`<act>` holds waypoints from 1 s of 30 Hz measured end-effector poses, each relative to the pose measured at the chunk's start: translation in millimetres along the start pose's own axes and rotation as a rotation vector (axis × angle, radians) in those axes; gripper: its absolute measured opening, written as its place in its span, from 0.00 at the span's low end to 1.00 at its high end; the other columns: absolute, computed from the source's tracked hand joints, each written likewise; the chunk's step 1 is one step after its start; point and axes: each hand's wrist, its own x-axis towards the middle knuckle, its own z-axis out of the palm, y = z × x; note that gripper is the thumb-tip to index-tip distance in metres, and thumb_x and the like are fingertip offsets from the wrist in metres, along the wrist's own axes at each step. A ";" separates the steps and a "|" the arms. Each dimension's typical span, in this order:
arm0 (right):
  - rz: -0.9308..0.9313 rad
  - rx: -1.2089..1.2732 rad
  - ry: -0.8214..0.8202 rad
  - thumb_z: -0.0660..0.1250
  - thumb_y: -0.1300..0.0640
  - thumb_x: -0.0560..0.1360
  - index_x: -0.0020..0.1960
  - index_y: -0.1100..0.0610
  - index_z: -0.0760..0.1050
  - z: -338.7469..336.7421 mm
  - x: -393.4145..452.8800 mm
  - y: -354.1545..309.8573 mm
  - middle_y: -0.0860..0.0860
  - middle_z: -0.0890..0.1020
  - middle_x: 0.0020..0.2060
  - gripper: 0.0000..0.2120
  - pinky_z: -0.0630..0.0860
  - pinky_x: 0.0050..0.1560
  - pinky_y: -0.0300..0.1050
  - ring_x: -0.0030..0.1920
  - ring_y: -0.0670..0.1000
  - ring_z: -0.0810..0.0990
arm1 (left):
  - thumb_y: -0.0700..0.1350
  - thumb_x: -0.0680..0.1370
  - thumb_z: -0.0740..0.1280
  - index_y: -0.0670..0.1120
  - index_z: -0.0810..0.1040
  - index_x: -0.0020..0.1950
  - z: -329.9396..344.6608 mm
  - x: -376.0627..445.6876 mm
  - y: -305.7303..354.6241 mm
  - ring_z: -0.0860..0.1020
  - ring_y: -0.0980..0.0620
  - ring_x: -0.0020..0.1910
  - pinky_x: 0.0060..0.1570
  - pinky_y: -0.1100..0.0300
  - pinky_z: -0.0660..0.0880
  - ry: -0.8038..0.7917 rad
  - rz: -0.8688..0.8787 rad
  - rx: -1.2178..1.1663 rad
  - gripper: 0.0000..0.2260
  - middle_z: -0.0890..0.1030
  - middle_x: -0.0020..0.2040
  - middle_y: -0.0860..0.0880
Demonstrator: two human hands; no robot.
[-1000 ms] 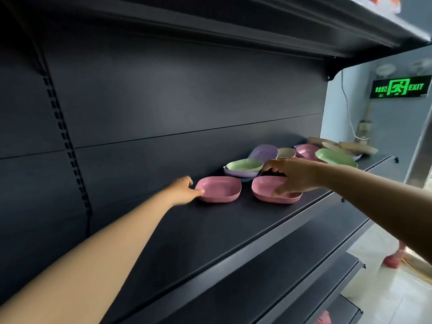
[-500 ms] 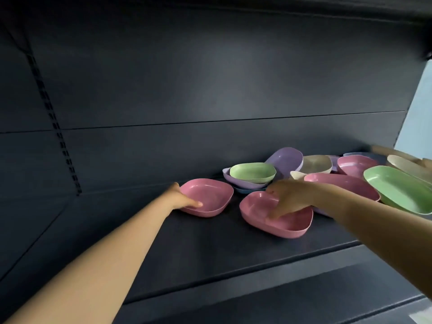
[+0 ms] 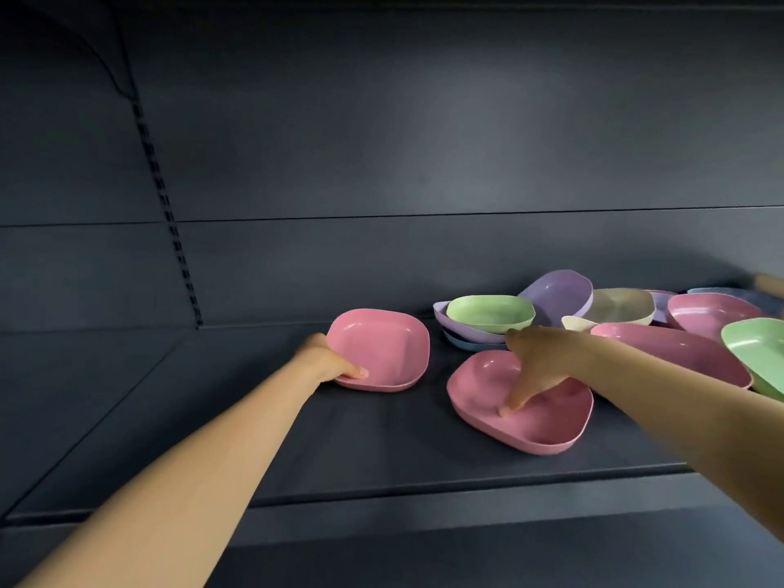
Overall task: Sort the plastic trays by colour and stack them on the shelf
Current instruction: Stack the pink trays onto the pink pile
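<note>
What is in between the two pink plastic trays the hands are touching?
Nothing: the head view shows only bare dark shelf between the left pink plastic tray and the right pink plastic tray.

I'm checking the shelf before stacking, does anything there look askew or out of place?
Yes. The lilac tray at the back is tipped up on edge against the wall. A green tray sits in a lilac one, colours mixed. The trays on the right lie jumbled and overlapping. No damage shows.

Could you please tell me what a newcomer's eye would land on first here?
Two pink rounded-square plastic trays on the dark metal shelf: the left hand grips the left pink tray, the right hand presses into the right pink tray. Behind, at the right, lies a mixed pile of pastel trays.
</note>
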 end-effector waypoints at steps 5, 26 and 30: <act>0.028 0.027 -0.052 0.73 0.30 0.56 0.63 0.55 0.67 -1.5 -4.1 -32.4 0.47 0.74 0.50 0.44 0.71 0.47 0.41 0.49 0.51 0.74 | 0.42 0.66 0.78 0.42 0.78 0.54 -28.6 -16.1 -33.2 0.79 0.48 0.40 0.42 0.57 0.77 0.054 0.031 -0.145 0.20 0.82 0.48 0.45; -0.107 1.107 0.059 0.80 0.49 0.62 0.55 0.63 0.78 -39.3 -68.8 -316.7 0.55 0.83 0.47 0.28 0.79 0.42 0.46 0.47 0.55 0.82 | 0.38 0.74 0.70 0.40 0.71 0.57 -302.9 -124.7 -267.4 0.75 0.52 0.27 0.24 0.66 0.74 0.261 -0.003 -0.469 0.14 0.77 0.43 0.44; -0.116 1.174 0.081 0.78 0.52 0.65 0.57 0.62 0.76 -37.3 -76.3 -375.6 0.56 0.82 0.50 0.25 0.78 0.40 0.46 0.49 0.56 0.81 | 0.38 0.75 0.70 0.42 0.72 0.57 -343.5 -143.0 -298.6 0.75 0.52 0.28 0.21 0.68 0.73 0.324 0.008 -0.484 0.13 0.77 0.41 0.45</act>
